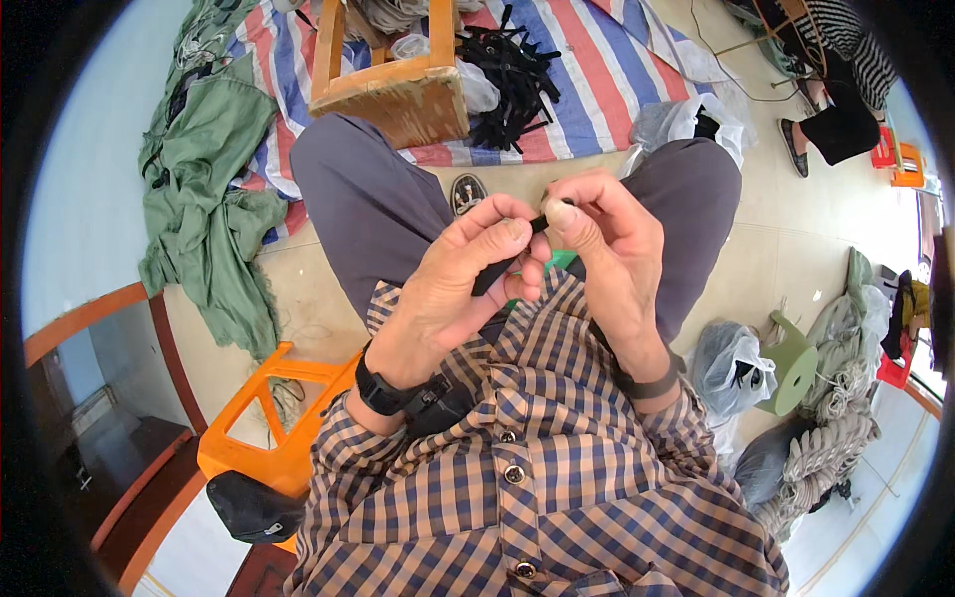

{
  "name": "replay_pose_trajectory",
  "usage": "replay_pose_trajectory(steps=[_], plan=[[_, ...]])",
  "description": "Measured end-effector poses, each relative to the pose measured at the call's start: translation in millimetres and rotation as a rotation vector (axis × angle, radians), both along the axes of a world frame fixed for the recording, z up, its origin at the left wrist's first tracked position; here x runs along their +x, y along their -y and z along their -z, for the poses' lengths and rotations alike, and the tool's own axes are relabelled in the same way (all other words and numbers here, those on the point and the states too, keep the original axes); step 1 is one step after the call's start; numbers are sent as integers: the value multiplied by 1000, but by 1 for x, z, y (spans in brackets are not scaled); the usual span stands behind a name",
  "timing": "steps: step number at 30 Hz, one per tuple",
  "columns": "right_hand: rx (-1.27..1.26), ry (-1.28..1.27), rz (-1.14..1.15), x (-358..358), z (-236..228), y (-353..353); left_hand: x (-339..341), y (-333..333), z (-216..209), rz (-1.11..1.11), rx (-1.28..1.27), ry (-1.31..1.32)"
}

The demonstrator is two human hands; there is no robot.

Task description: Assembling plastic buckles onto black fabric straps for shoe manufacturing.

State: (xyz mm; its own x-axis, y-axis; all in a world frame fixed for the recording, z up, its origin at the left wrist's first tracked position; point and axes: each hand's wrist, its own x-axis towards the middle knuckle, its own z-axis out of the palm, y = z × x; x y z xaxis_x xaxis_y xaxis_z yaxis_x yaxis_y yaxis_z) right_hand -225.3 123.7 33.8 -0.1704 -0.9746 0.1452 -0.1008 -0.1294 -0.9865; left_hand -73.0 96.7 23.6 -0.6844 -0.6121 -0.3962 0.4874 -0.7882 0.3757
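A narrow black strap (491,277) runs between my two hands, held up above my lap. My left hand (463,264) pinches it between thumb and fingers, and its lower part lies across that palm. Closed on the strap's upper end is my right hand (612,244), thumb pressed against the forefinger. The fingers partly cover that end, so its exact shape is hidden. A bit of green (563,260) shows behind the hands, too covered to name.
Ahead, a wooden stool (393,104) and a pile of black straps (509,85) rest on a striped sheet (582,60). Green cloth (214,169) lies left, near an orange plastic stool (269,413). Plastic bags (728,368) stand right. Another person (841,124) is at far right.
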Motion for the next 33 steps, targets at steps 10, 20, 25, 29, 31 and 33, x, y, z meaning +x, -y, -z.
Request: replay_pose_trajectory(steps=[10,20,25,29,31,33], plan=[[367,865,-46,-1,14,6,-12,-7,8,-106,-165,52],[299,707,-86,2,13,4,2,-1,8,52,3,-33],[263,620,-25,4,13,6,1,-2,17,21,74,-147],[192,393,-24,3,16,7,1,1,12,25,-58,-39],[156,386,-19,3,15,7,4,3,13,37,-98,-10],[161,349,-50,3,9,5,5,3,13,50,-133,21]])
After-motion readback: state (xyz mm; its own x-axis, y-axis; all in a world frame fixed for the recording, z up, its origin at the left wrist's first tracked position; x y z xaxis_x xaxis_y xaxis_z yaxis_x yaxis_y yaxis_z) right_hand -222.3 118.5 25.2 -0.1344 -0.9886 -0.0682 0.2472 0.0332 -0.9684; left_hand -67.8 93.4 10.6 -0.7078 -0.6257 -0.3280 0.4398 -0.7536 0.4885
